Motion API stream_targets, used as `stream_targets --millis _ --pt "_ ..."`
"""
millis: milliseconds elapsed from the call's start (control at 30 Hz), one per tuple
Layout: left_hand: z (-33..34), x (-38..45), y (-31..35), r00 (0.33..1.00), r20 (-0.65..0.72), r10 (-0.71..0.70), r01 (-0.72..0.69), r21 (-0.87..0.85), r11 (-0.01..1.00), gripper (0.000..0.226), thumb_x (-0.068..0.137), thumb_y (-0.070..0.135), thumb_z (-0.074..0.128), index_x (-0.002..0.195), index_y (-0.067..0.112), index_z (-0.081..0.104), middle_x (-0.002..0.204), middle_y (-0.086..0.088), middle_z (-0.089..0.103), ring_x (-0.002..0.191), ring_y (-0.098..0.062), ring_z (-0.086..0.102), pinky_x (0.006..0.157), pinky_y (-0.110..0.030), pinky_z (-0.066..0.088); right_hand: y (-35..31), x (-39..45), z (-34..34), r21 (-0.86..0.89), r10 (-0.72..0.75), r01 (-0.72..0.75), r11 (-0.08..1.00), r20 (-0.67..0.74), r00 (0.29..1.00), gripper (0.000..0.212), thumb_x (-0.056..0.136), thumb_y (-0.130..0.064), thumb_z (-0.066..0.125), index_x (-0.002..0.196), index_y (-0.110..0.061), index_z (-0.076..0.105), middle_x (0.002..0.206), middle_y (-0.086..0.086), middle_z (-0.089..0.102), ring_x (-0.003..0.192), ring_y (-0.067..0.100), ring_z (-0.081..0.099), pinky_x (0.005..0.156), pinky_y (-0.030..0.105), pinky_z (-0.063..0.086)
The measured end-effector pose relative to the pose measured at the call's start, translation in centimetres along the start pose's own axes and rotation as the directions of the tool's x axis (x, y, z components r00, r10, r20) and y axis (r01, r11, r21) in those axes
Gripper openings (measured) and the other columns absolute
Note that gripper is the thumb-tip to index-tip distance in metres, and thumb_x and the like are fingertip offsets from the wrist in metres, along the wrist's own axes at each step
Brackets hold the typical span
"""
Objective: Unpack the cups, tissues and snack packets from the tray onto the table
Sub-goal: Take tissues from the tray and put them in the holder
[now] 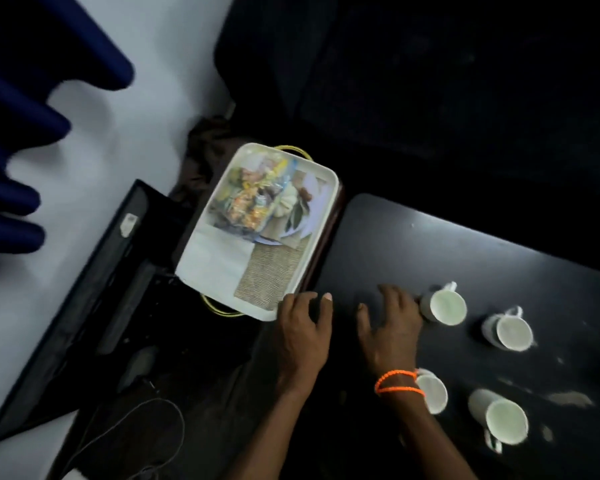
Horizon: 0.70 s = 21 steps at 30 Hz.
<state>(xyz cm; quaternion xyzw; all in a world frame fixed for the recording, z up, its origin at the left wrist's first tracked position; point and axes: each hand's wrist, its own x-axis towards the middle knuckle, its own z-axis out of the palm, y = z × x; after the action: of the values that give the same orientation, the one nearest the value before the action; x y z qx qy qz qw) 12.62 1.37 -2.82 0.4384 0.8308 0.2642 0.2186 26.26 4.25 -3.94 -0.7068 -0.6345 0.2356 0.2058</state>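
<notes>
Four white cups are seen standing on the dark table, while snack packets and a tissue are kept in the tray, near whose corner the left hand and right hand are spread open, nothing held.

head cam | steep downward view | close above table

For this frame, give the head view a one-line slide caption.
Four white cups stand on the black table; snack packets remain in the tray, both hands between.
</notes>
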Motion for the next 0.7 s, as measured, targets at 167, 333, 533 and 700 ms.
stream_targets --millis 167,333,533,700 --pt "-4.7 6.7 -5.5 0.973 -0.133 -0.190 0.187 -0.038 0.982 0.023 0.094 0.023 0.072 0.109 0.007 0.076 0.112 -0.014 0.071 0.111 -0.035 0.065 0.095 -0.040 0.048 -9.2 1.9 6.5 0.185 -0.203 0.151 0.971 0.306 0.930 0.035 0.086 -0.016 0.072 0.119 -0.004 0.066 0.118 0.013 0.064 0.113 0.031 0.058 0.097 0.032 0.047" --pt "-7.3 11.0 -9.7 0.943 -0.099 -0.319 0.310 -0.092 0.946 0.028 0.091 0.016 0.068 0.118 0.010 0.074 0.123 -0.012 0.066 0.112 -0.032 0.066 0.098 -0.044 0.054 -15.2 4.0 12.4 0.115 -0.211 0.178 0.977 0.464 0.860 0.041 0.087 -0.018 0.068 0.123 0.000 0.062 0.120 0.021 0.064 0.115 0.039 0.056 0.097 0.039 0.045" --pt "-7.2 12.0 -12.0 0.953 -0.049 -0.298 0.297 -0.027 0.954 0.033 0.090 0.012 0.070 0.123 0.012 0.071 0.126 -0.010 0.066 0.121 -0.031 0.063 0.102 -0.042 0.052 -18.3 5.2 17.0 -0.055 0.107 -0.094 0.994 0.352 0.930 0.057 0.081 -0.046 0.068 0.123 -0.009 0.060 0.129 0.016 0.056 0.124 0.039 0.047 0.102 0.048 0.039" --pt "-6.9 12.0 -12.4 0.957 -0.031 -0.288 0.289 0.029 0.957 0.035 0.090 0.014 0.070 0.125 0.013 0.069 0.130 -0.009 0.064 0.124 -0.029 0.059 0.102 -0.040 0.050 -19.5 6.0 18.1 0.004 0.258 -0.281 0.960 0.383 0.887 0.041 0.073 -0.040 0.074 0.104 -0.015 0.071 0.112 0.011 0.069 0.114 0.035 0.059 0.098 0.043 0.049"
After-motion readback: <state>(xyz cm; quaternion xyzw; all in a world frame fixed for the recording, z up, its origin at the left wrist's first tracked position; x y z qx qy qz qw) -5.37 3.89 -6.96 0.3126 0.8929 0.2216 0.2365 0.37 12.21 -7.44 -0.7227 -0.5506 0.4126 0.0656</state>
